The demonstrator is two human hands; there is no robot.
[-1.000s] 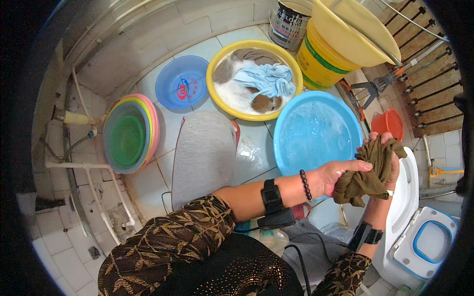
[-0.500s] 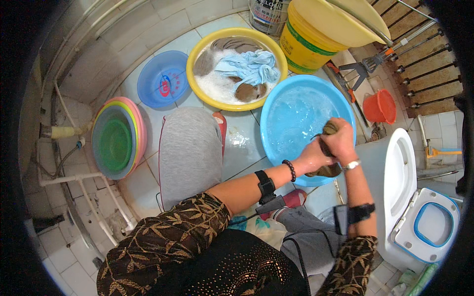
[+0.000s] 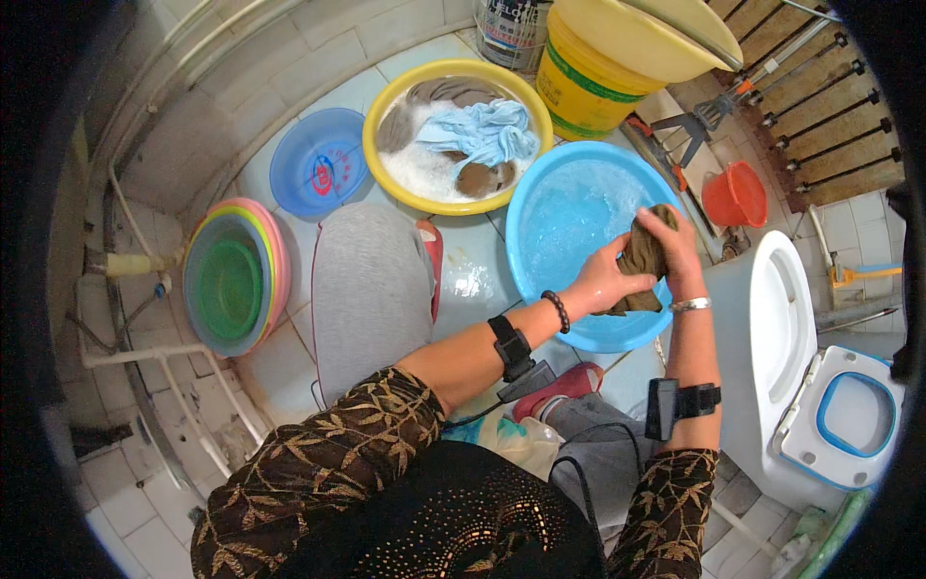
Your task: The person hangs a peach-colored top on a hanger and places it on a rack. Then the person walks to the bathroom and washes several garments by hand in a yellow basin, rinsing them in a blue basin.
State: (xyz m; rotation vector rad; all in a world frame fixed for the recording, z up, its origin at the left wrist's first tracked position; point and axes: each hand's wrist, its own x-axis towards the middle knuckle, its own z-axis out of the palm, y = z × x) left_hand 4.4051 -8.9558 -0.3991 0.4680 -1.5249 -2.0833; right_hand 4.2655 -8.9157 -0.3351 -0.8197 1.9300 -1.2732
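Note:
A wet olive-brown cloth (image 3: 642, 256) is bunched between my two hands, above the right side of a blue basin (image 3: 517, 253) of slightly sudsy water. My left hand (image 3: 603, 285) grips its left side, thumb pointing right. Fingers of my right hand (image 3: 678, 253) wrap over its right side. A loose end of the cloth hangs below my hands, over the basin's near part. Left of and behind the blue basin stands a yellow basin (image 3: 374, 159), where a light blue cloth (image 3: 482, 132) and brown cloth (image 3: 475, 180) lie in white foam.
A small blue-violet basin (image 3: 294, 164) and several nested basins (image 3: 280, 275) are at the left. Yellow buckets (image 3: 588, 82) stand behind, a red bucket (image 3: 735, 196) at the right. The white toilet (image 3: 772, 328) is close to my right arm. My grey-trousered knee (image 3: 371, 280) is left of centre.
My hands have shifted slightly upward and apart, and the cloth between them has spread from a tight twist into a looser bunch. The view has moved a little.

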